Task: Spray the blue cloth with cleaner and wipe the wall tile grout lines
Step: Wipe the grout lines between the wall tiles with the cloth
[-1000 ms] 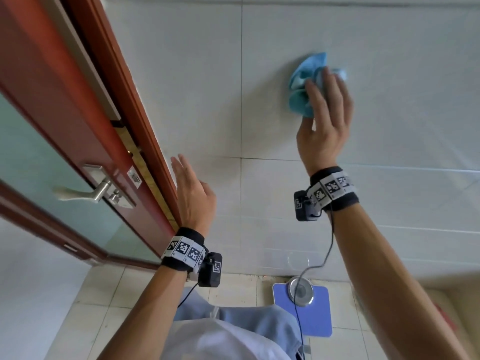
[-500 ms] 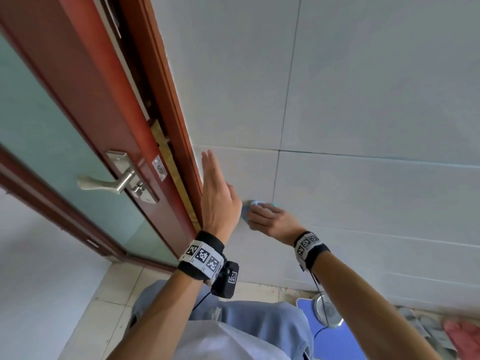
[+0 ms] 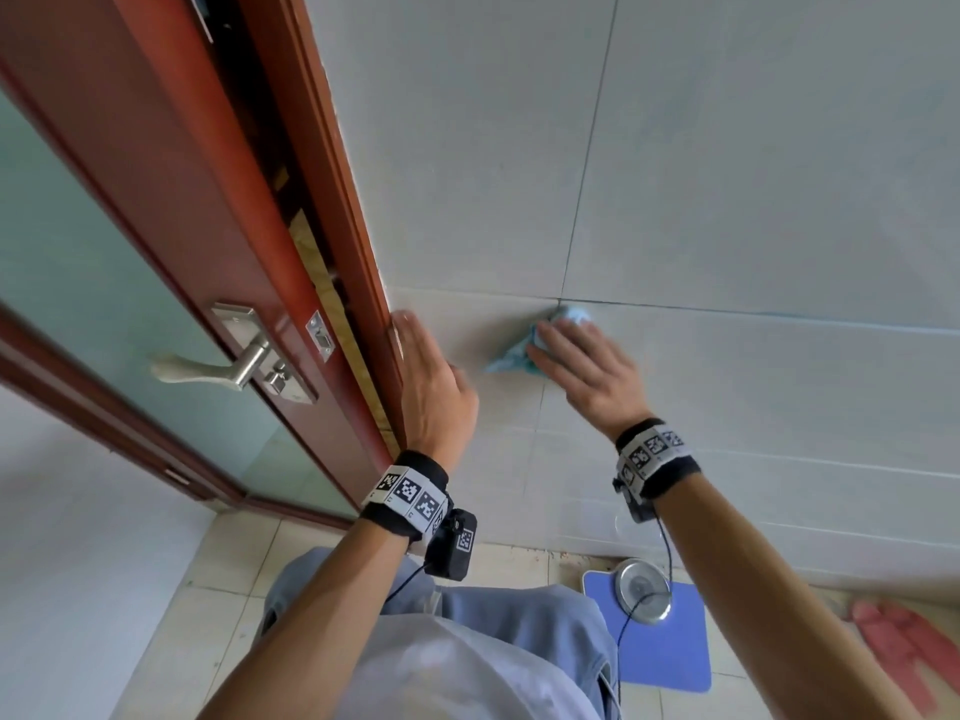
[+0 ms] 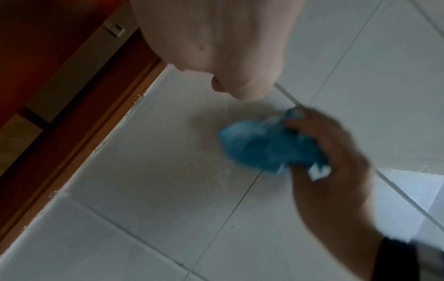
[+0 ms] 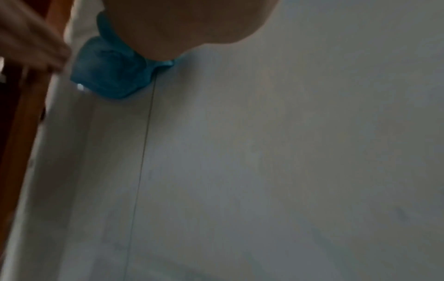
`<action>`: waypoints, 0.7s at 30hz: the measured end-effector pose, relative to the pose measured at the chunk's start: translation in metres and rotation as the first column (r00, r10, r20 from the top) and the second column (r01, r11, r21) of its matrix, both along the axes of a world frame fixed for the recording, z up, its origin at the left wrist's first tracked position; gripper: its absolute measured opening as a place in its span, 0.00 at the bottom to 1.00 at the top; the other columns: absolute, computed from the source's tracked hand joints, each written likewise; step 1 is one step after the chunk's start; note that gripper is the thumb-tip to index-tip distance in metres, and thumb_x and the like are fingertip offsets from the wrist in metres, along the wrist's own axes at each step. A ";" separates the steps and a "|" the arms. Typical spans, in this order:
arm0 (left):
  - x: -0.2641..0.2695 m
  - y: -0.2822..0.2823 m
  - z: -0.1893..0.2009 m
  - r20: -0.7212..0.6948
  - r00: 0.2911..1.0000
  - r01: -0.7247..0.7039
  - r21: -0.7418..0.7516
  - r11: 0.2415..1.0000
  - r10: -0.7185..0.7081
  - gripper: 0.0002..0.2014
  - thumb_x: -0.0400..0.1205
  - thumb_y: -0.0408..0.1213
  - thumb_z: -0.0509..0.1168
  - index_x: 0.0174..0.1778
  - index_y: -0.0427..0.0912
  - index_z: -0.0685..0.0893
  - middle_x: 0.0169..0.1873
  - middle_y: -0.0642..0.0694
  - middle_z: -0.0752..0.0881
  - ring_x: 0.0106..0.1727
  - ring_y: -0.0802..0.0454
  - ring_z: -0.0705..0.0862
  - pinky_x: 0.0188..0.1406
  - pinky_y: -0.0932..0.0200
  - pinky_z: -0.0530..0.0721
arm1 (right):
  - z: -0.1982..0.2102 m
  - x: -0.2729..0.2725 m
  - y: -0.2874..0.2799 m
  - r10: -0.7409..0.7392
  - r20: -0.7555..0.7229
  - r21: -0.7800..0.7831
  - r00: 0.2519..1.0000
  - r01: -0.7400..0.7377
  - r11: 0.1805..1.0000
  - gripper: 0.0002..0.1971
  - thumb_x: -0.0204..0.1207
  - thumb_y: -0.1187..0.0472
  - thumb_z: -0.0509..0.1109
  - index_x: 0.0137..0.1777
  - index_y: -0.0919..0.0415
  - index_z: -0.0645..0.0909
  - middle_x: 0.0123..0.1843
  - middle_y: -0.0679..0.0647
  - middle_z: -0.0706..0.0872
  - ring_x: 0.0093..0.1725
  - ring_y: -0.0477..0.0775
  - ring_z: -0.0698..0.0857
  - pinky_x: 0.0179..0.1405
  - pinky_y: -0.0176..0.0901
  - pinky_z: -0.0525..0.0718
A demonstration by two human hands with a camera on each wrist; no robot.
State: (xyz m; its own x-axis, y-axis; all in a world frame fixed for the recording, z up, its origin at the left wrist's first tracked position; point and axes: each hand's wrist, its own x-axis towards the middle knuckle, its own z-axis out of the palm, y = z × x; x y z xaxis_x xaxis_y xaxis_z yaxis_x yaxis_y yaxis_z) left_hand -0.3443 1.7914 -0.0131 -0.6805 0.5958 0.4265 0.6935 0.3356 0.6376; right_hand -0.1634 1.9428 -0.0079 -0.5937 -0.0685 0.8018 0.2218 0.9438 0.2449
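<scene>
Fingers (image 3: 550, 337) of my right hand (image 3: 587, 376) press blue cloth (image 4: 266, 150) on wall tile (image 3: 753, 148) grout.
Left hand (image 3: 434, 392) flat, fingers straight, at cloth's 9 o'clock by door frame (image 3: 332, 200).

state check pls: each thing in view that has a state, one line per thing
blue cloth: bunched, pressed to the wall where two grout lines cross
right hand: holds the cloth against the tile
left hand: fingers straight, holds nothing, by the door frame
door: open
door handle: level, untouched
bathroom scale: flat on the floor by the wall
wall tiles: grout lines visible; too blurred to tell wet from dry
</scene>
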 end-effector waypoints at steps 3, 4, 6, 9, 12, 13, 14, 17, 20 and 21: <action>0.006 -0.003 -0.003 0.003 1.000 0.024 0.009 1.000 -0.024 0.37 0.85 0.27 0.52 0.90 0.30 0.44 0.91 0.31 0.47 0.93 0.38 0.47 0.90 0.40 0.59 | -0.082 0.009 -0.005 0.026 0.236 -0.037 0.971 -0.018 0.999 0.20 0.82 0.70 0.79 0.73 0.60 0.87 0.79 0.57 0.83 0.80 0.62 0.80 0.80 0.58 0.78; 0.009 -0.005 -0.004 0.005 0.999 0.040 0.013 0.999 -0.040 0.38 0.85 0.24 0.54 0.91 0.30 0.44 0.91 0.32 0.47 0.93 0.40 0.47 0.90 0.42 0.59 | -0.102 0.012 -0.010 0.040 0.314 -0.046 0.948 -0.026 0.999 0.19 0.79 0.69 0.81 0.70 0.60 0.88 0.77 0.57 0.85 0.79 0.62 0.80 0.82 0.57 0.76; 0.012 -0.009 -0.009 0.001 0.998 0.068 0.004 0.998 -0.068 0.40 0.84 0.22 0.56 0.91 0.31 0.45 0.91 0.33 0.48 0.93 0.41 0.48 0.91 0.45 0.59 | -0.121 0.018 -0.019 0.065 0.367 -0.078 0.928 -0.039 0.996 0.15 0.79 0.68 0.82 0.65 0.60 0.90 0.75 0.56 0.86 0.78 0.62 0.82 0.86 0.55 0.70; 0.013 -0.011 -0.013 0.007 0.996 0.092 -0.028 0.995 -0.091 0.41 0.83 0.22 0.57 0.91 0.32 0.45 0.91 0.34 0.48 0.93 0.42 0.48 0.91 0.49 0.55 | -0.091 0.029 -0.026 0.065 0.272 -0.108 0.960 -0.037 0.993 0.17 0.86 0.70 0.74 0.73 0.63 0.86 0.81 0.58 0.81 0.80 0.63 0.80 0.84 0.60 0.74; 0.017 -0.009 -0.009 0.027 0.994 0.107 -0.043 0.993 -0.106 0.41 0.82 0.21 0.57 0.91 0.31 0.45 0.91 0.33 0.48 0.93 0.42 0.48 0.91 0.53 0.54 | -0.023 0.040 -0.022 -0.035 0.084 -0.079 0.996 0.042 0.996 0.20 0.87 0.72 0.70 0.77 0.60 0.84 0.81 0.60 0.80 0.80 0.65 0.80 0.75 0.65 0.82; 0.020 -0.008 -0.007 0.037 0.994 0.107 -0.049 0.993 -0.105 0.41 0.83 0.21 0.57 0.91 0.31 0.45 0.91 0.34 0.47 0.93 0.42 0.48 0.91 0.57 0.51 | 0.002 0.044 -0.016 -0.088 -0.026 -0.092 0.996 0.086 0.992 0.21 0.85 0.74 0.70 0.76 0.60 0.84 0.79 0.61 0.82 0.79 0.66 0.81 0.72 0.66 0.84; 0.022 -0.007 -0.004 0.045 0.993 0.108 -0.052 0.993 -0.105 0.41 0.83 0.21 0.56 0.91 0.31 0.45 0.91 0.34 0.47 0.93 0.43 0.48 0.90 0.62 0.48 | 0.023 0.047 -0.008 -0.147 -0.146 -0.126 0.978 0.129 0.984 0.22 0.83 0.76 0.71 0.75 0.61 0.85 0.78 0.62 0.83 0.78 0.67 0.81 0.71 0.67 0.85; 0.028 -0.006 0.007 0.060 0.991 0.119 -0.044 0.992 -0.116 0.41 0.83 0.21 0.56 0.91 0.32 0.44 0.92 0.36 0.47 0.93 0.45 0.48 0.88 0.66 0.46 | 0.060 0.049 0.012 -0.295 -0.387 -0.228 0.873 0.220 0.949 0.17 0.82 0.77 0.73 0.68 0.66 0.89 0.74 0.64 0.85 0.76 0.67 0.80 0.70 0.64 0.85; 0.032 -0.006 0.014 0.091 0.988 0.130 -0.042 0.991 -0.126 0.41 0.83 0.21 0.55 0.92 0.33 0.43 0.92 0.37 0.46 0.93 0.46 0.48 0.90 0.60 0.50 | 0.038 0.039 0.012 -0.294 -0.334 -0.221 0.895 0.229 0.948 0.21 0.79 0.80 0.73 0.70 0.65 0.88 0.75 0.63 0.85 0.77 0.66 0.80 0.71 0.64 0.85; 0.033 -0.005 0.017 0.105 0.986 0.131 -0.042 0.991 -0.126 0.41 0.84 0.21 0.55 0.92 0.34 0.43 0.92 0.37 0.46 0.93 0.46 0.48 0.90 0.61 0.49 | 0.020 0.034 0.008 -0.254 -0.240 -0.211 0.937 0.205 0.956 0.25 0.78 0.81 0.72 0.73 0.63 0.87 0.77 0.62 0.84 0.78 0.65 0.80 0.72 0.65 0.84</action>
